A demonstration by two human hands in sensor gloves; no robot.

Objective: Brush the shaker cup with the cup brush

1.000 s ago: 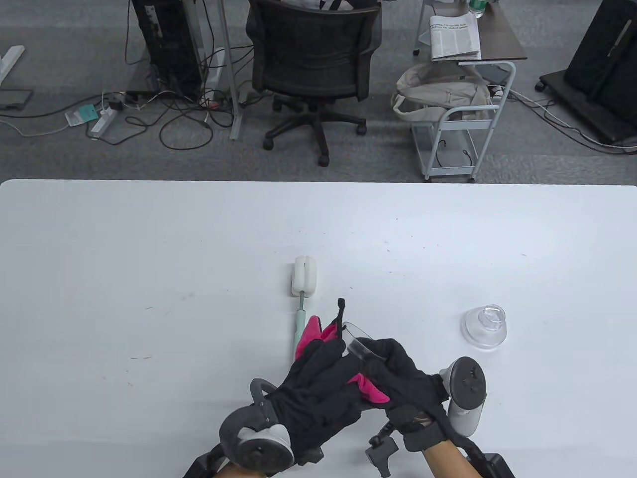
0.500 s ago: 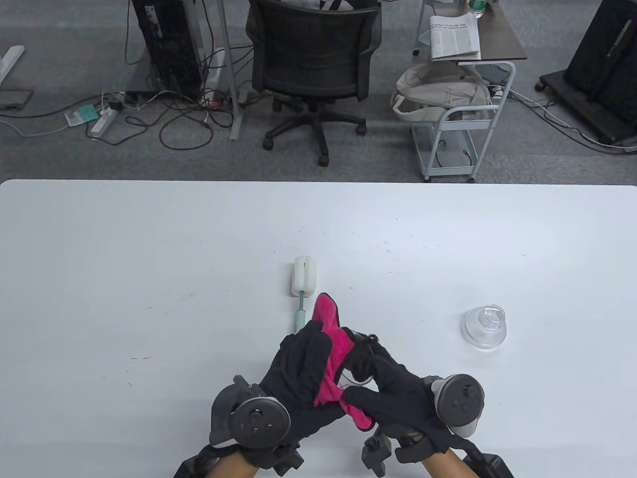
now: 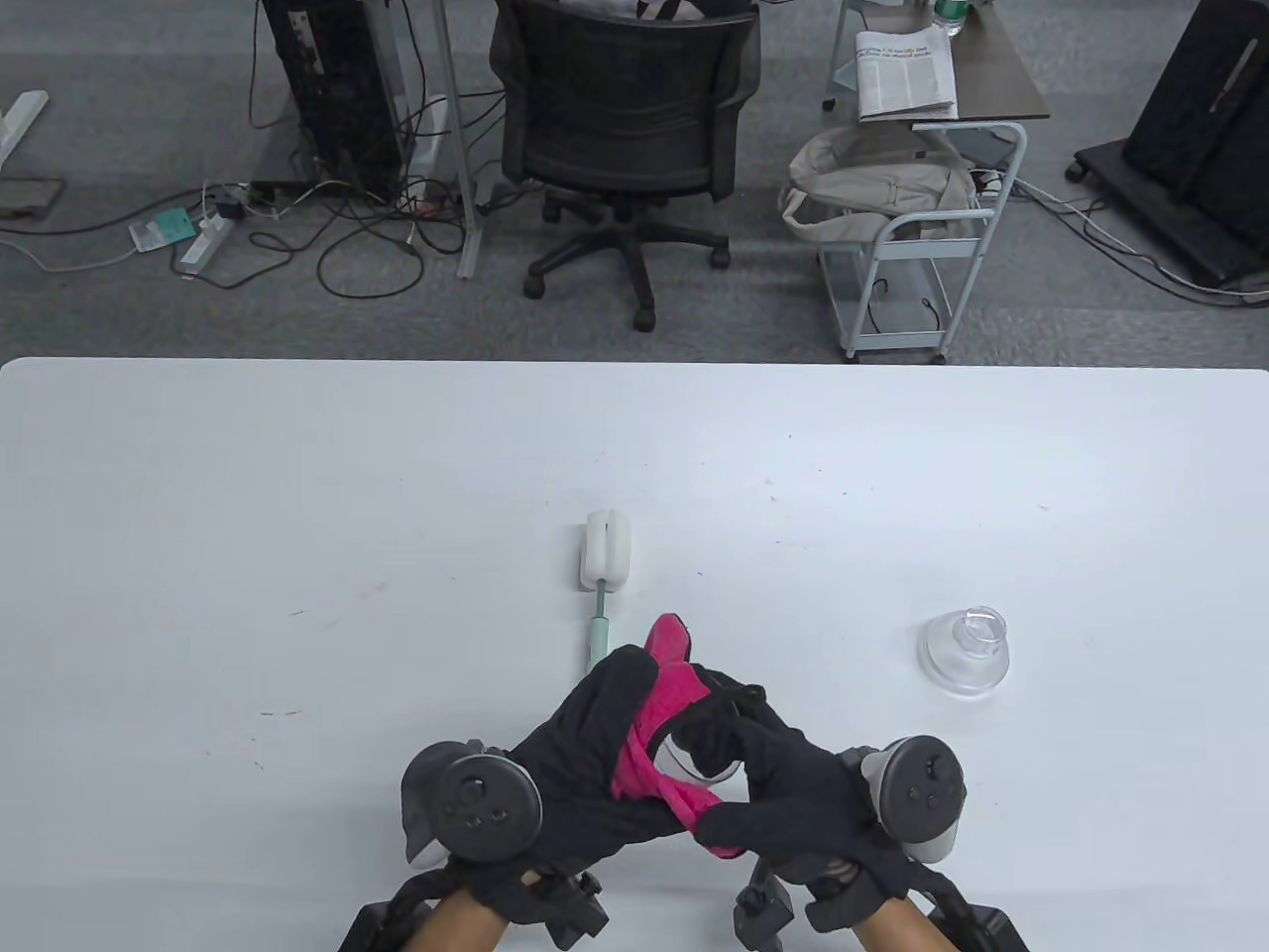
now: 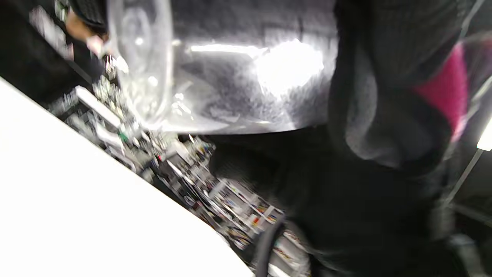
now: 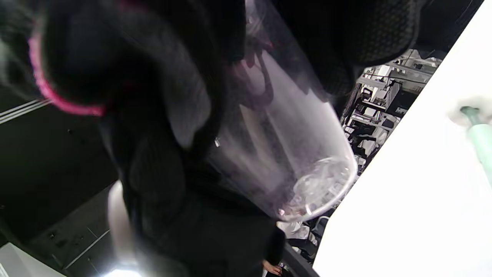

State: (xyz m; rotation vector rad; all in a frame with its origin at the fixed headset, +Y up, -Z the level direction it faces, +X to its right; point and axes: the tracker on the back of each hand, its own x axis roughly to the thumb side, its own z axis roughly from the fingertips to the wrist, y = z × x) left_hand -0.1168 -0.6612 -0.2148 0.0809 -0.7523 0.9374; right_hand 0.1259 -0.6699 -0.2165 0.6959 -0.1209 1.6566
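Judging by its clear, thin wall, the shaker cup (image 3: 706, 759) is taken as light, stiff and slippery. It is held above the table (image 3: 297, 496) by both hands, left hand (image 3: 585, 764) and right hand (image 3: 793, 793), fingers wrapped around it with a pink cloth (image 3: 654, 734); the cup brush (image 3: 605, 575) lies beyond, best gripped by its handle.

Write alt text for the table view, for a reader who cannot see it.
Two gloved hands, left hand and right hand, hold a clear cup and a pink cloth together above a white table. A cup brush lies on the table just beyond them, and a clear lid sits to the right.
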